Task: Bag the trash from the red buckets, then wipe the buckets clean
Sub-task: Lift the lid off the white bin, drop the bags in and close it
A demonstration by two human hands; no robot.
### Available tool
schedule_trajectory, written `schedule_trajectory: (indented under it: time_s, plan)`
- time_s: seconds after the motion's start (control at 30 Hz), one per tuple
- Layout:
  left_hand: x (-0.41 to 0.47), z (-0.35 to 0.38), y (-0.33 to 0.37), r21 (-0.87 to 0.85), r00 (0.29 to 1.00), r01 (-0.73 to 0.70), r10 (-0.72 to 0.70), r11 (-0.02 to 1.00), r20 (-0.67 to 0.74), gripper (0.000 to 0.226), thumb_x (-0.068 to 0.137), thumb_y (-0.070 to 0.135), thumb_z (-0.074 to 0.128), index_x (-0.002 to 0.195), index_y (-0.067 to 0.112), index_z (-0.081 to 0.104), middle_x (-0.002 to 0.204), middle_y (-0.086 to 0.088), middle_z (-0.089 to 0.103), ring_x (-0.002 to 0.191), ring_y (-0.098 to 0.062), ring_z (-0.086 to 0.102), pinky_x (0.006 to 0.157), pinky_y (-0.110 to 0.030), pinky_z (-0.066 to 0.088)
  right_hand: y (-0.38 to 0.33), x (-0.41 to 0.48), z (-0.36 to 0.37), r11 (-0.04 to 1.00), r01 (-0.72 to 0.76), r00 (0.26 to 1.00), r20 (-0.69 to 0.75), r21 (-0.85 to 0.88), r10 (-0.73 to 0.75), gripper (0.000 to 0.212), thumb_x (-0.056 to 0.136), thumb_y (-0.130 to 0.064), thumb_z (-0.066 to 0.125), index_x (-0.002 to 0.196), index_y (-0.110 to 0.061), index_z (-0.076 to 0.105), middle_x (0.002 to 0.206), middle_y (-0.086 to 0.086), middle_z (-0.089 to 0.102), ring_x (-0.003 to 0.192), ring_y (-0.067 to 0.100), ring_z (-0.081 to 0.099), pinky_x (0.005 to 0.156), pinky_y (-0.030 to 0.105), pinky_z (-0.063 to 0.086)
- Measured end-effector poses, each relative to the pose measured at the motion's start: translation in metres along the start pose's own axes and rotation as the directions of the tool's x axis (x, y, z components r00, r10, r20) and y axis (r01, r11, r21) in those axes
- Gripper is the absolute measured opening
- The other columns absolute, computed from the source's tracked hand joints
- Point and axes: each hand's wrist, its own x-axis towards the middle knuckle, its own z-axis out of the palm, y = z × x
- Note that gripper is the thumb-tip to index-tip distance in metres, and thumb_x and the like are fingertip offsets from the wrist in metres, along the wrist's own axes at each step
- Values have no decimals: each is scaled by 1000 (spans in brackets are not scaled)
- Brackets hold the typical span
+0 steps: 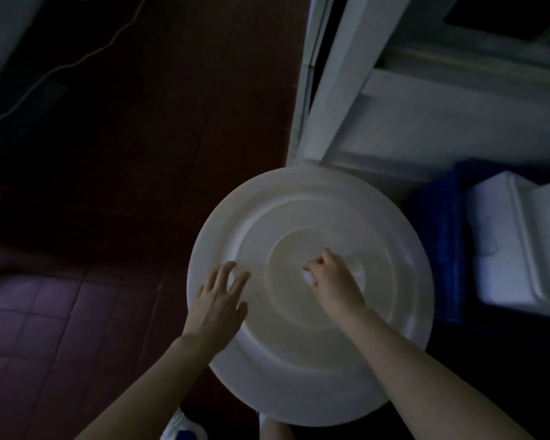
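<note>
The left hand (pixel 216 308) lies flat on the white lid (pixel 299 360). Its fingers (pixel 226 271) are spread wide and straight and rest on the outer ring near the lid's left edge. The right hand (pixel 332 281) is at the middle of the lid, well to the right of the left fingers. Its fingers (pixel 323 258) are curled tight round a small white handle (pixel 358 271), which shows on both sides of the knuckles. The light is dim and the exact grip is blurred.

The lid is round with stepped rings and sits level under both hands. Whatever it covers is hidden beneath it, so the bucket cannot be made out.

Beyond the fingertips of both hands the dark red tiled floor (pixel 124 154) stretches away. A thin pale cable (pixel 77 60) runs across it, far up and left of the left fingers. Just past the lid's far rim, ahead of the right fingers, stands a white frame (pixel 334 90). To the right of the right fingers, beside the lid, is a blue crate (pixel 448 233) holding a white foam box (pixel 515 242).
</note>
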Motion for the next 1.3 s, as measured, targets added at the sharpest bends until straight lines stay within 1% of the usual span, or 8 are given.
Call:
schedule_trajectory:
  time_s: [0.2,0.37,0.63,0.83,0.97,1.07,1.17,1.3]
  plan:
    - [31,28,16,72,994,38,-45,997,96,59,94,33,55,147,27,30,157,-6,13,140,-26,26,106,-40,39,29,11,24,999,-29,1000,9,25,29,28,96,-18,48,121,-19,62,124,9,46,114,26,45,93,34,43]
    - [41,35,11,154,991,37,-56,987,125,61,95,36,52,150,27,25,160,-5,8,143,-24,21,107,-39,35,33,23,35,998,-51,998,24,39,50,31,96,-16,47,124,-18,61,129,9,43,117,27,43,94,36,44]
    - [42,35,-7,185,982,81,-110,979,152,64,94,33,55,150,26,24,161,-4,3,138,-25,29,98,-39,43,16,36,46,998,-48,997,54,33,46,28,96,-15,47,120,-15,61,131,11,42,119,28,43,92,36,45]
    - [40,35,-16,158,976,67,-97,985,195,66,95,34,53,151,28,18,162,1,-8,137,-22,31,100,-37,42,12,36,52,998,-69,996,63,11,68,30,96,-15,46,124,-17,57,129,9,42,119,27,43,90,37,45]
    - [32,27,-24,119,976,102,-122,988,180,62,94,32,55,149,28,26,161,2,2,135,-22,34,94,-37,45,6,35,44,997,-67,995,77,-24,69,32,93,-23,52,125,-20,55,124,9,45,115,30,47,84,37,47]
    - [20,14,-34,85,978,142,-153,986,142,58,93,32,56,146,28,31,157,2,19,134,-21,37,95,-37,47,-5,34,30,996,-54,996,71,-65,59,38,93,-31,54,130,-21,51,126,8,46,117,29,46,87,37,47]
    - [5,-9,-52,68,980,177,-182,982,85,55,93,33,54,145,28,35,144,4,39,129,-18,42,93,-34,46,-28,37,9,994,28,996,87,-110,-19,42,95,-34,51,134,-18,49,128,9,47,118,29,46,92,38,43]
    - [-29,-59,-86,52,966,258,-256,965,-38,42,94,34,49,136,27,49,123,5,58,115,-19,51,93,-33,40,-88,44,-29,986,155,980,135,-60,-146,47,96,-31,50,141,-18,41,133,8,46,121,29,44,97,39,42]
